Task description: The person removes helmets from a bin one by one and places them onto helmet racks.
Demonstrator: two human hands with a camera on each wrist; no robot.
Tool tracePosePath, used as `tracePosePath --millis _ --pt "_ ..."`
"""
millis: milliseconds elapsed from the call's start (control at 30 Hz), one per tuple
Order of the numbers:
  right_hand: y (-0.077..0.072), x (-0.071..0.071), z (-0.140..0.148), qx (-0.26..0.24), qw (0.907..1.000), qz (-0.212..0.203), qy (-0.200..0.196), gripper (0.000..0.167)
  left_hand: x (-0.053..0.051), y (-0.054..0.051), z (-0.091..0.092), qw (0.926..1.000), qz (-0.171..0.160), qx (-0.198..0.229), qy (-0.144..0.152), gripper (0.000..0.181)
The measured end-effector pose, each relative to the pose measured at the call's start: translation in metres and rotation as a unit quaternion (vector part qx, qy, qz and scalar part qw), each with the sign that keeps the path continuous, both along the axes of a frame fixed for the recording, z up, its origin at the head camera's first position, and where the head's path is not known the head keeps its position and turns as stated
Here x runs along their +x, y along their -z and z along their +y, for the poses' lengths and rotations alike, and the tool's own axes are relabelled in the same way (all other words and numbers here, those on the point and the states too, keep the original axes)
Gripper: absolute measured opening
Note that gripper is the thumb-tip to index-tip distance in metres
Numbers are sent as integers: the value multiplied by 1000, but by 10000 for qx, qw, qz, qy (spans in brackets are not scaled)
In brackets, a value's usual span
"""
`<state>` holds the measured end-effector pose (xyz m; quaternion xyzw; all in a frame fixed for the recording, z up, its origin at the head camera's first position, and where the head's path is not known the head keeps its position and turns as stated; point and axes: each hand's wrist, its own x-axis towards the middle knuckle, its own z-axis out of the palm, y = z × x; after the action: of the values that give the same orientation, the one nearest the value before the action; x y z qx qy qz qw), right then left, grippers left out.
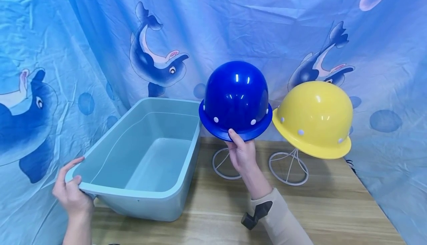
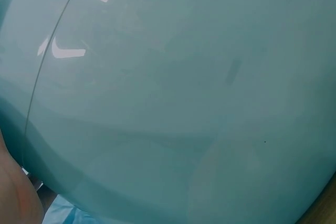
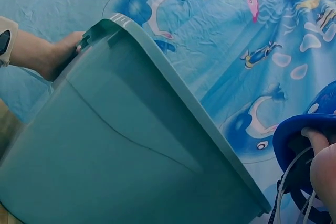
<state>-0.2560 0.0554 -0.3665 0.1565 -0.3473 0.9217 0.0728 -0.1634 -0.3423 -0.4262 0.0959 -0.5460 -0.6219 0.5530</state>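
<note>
In the head view my right hand (image 1: 242, 156) grips the front brim of a blue hard hat (image 1: 236, 93), thumb on top of the brim and fingers beneath. The hat is over a white wire stand (image 1: 218, 163); whether it still touches the stand is hidden. My left hand (image 1: 74, 189) holds the near left corner of a light teal plastic tub (image 1: 133, 191), its thumb on the rim. The right wrist view shows straps and a wire under the blue hat's brim. Mostly the tub's smooth wall (image 2: 173, 77) fills the left wrist view.
A yellow hard hat (image 1: 317, 119) sits tilted on another wire stand (image 1: 288, 169) to the right. Everything stands on a wooden table (image 1: 300, 208), whose right edge slants toward the front. A blue curtain (image 1: 233, 26) printed with dolphins hangs behind and at the sides.
</note>
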Motion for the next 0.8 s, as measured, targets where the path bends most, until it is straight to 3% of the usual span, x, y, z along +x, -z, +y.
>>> tracePosePath --millis 200,433,800 --pt "7 -1 1 -92 9999 -47 54 60 -1 0 1 9999 145 -7 -12 51" --pt "12 -1 2 -41 10000 -73 24 62 -4 0 1 9926 1061 367 458 50" --pt "19 -4 2 -75 9999 -103 76 61 -7 1 1 9921 1097 366 486 49"
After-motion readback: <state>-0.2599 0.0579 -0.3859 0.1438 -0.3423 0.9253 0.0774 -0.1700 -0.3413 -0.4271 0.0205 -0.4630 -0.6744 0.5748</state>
